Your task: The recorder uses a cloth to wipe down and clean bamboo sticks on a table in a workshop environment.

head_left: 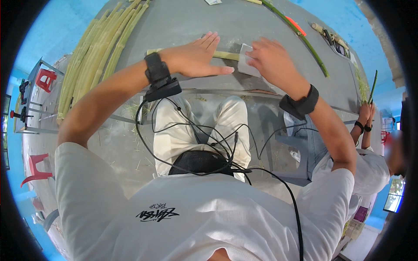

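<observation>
The grey table (174, 21) carries a short pale green stalk (226, 55) lying left to right. The left hand (196, 58) presses flat on it, fingers spread; the right hand (272, 61) grips a grey sanding pad (244, 65) at its right end.

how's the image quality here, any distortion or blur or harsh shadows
Head view: strong fisheye, so the table edge and the stalk bundle bow toward a black rim; daylight is bright and even, with soft shadows under the left hand and right hand; both hands, the short stalk and the pale sheet look sharp; a co-worker's face at right is blurred.
</observation>
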The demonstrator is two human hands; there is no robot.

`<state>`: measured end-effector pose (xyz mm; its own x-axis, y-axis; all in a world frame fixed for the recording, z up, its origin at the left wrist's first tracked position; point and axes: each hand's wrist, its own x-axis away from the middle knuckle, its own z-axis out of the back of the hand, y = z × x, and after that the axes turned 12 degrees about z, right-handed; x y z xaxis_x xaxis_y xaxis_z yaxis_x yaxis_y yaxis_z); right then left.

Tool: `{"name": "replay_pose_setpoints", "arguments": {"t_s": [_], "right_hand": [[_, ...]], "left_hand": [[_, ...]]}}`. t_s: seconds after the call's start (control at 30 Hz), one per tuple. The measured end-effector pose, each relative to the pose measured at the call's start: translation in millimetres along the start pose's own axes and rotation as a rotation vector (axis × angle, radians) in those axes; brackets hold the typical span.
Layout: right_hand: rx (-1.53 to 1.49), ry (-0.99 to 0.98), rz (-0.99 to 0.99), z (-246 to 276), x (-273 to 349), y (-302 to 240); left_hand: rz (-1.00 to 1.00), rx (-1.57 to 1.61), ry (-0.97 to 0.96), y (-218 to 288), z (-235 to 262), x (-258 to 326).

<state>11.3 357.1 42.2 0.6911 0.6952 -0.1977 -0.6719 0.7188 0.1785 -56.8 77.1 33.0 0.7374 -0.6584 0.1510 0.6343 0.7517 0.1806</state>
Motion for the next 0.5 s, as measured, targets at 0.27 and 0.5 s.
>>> {"name": "replay_pose_setpoints", "arguments": {"t_s": [0.27, 0.5], "right_hand": [[-0.047, -0.043, -0.185, 37.5, 71.0, -27.9], [0.029, 0.022, -0.096, 7.6, 35.5, 12.7]], "left_hand": [[-0.167, 0.019, 0.102, 6.2, -12.4, 119.5], [-0.051, -0.101, 0.187, -26.5, -15.6, 38.4]]}}
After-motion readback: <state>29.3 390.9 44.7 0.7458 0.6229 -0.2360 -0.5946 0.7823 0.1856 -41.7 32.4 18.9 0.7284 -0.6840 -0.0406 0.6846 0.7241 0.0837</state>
